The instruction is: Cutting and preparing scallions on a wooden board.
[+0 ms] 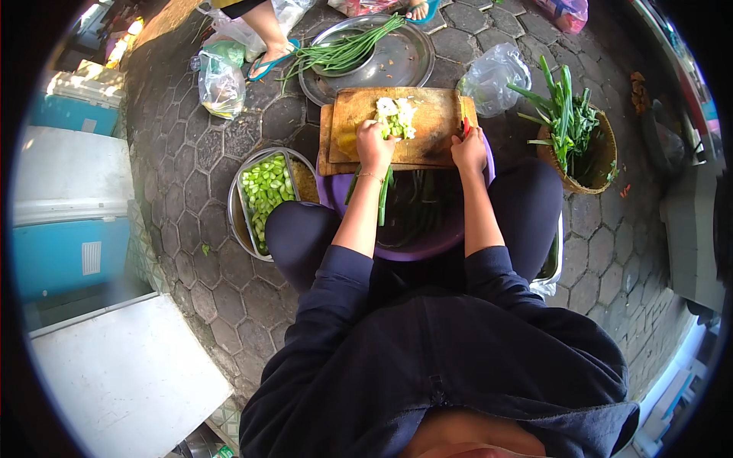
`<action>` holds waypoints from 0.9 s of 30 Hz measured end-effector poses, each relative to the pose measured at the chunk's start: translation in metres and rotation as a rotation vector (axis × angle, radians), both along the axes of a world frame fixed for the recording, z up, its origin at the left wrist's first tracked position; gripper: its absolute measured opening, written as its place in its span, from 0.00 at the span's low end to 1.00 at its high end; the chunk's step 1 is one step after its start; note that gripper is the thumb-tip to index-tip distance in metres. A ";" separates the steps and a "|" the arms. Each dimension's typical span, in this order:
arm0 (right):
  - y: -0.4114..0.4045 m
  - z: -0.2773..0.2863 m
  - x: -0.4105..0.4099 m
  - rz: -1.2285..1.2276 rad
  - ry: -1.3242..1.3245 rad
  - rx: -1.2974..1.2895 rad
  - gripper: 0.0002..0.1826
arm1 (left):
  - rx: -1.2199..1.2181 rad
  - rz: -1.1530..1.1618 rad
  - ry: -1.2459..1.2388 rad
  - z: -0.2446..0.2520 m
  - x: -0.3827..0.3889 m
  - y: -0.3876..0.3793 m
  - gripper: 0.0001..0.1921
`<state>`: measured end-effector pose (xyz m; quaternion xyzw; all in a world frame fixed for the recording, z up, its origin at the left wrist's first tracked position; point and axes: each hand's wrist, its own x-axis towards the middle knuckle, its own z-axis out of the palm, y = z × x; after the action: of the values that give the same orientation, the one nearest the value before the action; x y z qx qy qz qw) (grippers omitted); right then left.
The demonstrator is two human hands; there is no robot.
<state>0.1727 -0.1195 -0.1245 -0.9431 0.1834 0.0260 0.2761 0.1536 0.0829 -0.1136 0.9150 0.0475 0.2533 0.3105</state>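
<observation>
Two stacked wooden cutting boards (426, 109) rest across a purple plastic basin (446, 235) between my knees. A pile of chopped pale green and white vegetable (404, 109) lies on the upper board. My left hand (375, 143) grips green stalks (383, 206) that look like leeks or large scallions, their leaves hanging towards me over the basin. At the boards' right edge, my right hand (469, 150) is closed around a knife with a red handle (467, 125); its blade is hard to make out. More dark green stalks (424, 194) lie in the shaded basin.
On the left, a round metal tray (232, 214) holds a container of sliced green vegetable (266, 189). Ahead, long beans (349, 48) lie on a metal tray (409, 57) near another person's sandalled foot (272, 57). A wicker basket (610, 154) with greens and a plastic bag (498, 80) stand right.
</observation>
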 end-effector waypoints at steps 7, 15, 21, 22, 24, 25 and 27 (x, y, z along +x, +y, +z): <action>0.017 0.020 -0.015 0.087 -0.332 0.000 0.23 | 0.008 -0.048 0.003 -0.004 -0.003 0.007 0.11; 0.068 0.038 -0.051 0.573 -0.107 0.021 0.15 | 0.042 0.002 0.082 -0.004 -0.005 0.004 0.09; 0.074 0.033 -0.053 0.567 -0.062 -0.024 0.15 | 0.057 -0.009 0.099 -0.005 -0.006 0.007 0.09; 0.075 0.033 -0.054 0.563 -0.064 -0.024 0.15 | 0.049 -0.001 0.100 -0.005 -0.006 0.007 0.09; 0.076 0.034 -0.055 0.571 -0.029 -0.006 0.15 | 0.044 0.012 0.101 -0.005 -0.006 0.006 0.10; 0.076 0.035 -0.055 0.570 -0.031 -0.005 0.15 | 0.045 0.012 0.099 -0.005 -0.006 0.006 0.10; 0.076 0.038 -0.056 0.580 -0.008 0.002 0.15 | 0.036 0.036 0.096 -0.004 -0.006 0.005 0.10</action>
<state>0.1165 -0.0437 -0.0866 -0.9560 -0.0951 0.1006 0.2587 0.1474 0.0879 -0.1177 0.9306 0.0744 0.2154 0.2865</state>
